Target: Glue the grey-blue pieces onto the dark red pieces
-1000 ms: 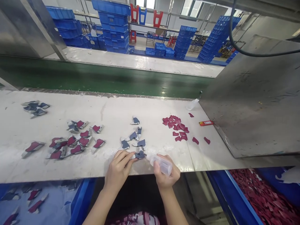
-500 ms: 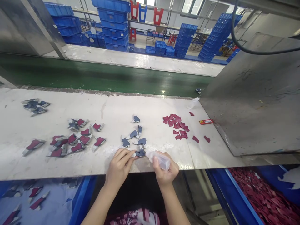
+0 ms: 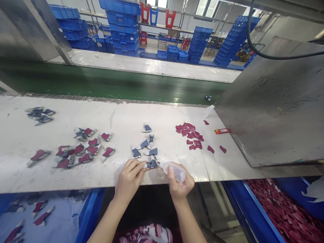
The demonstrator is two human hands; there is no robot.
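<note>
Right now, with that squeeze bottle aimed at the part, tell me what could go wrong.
The squeeze bottle in the right hand has its tip close to the blue-and-white part in the left hand, so its contents might stray onto the fingers. That part sits near the white worktop's front edge; if it slipped, it could fall.

This looks like a factory workshop with an assembly line: a long white worktable [image 3: 126, 114] runs beside a green conveyor belt [image 3: 126, 86], and many alike blue-grey parts [image 3: 153, 152] and red pieces [image 3: 187, 127] lie on the table in batches. A blue bin [image 3: 264, 212] below the tabletop holds a large heap of red pieces. Beyond the belt, tall stacks of blue plastic crates [image 3: 124, 28] and a shelf rack with plastic stools [image 3: 170, 14] stand in a roomy hall.
</note>
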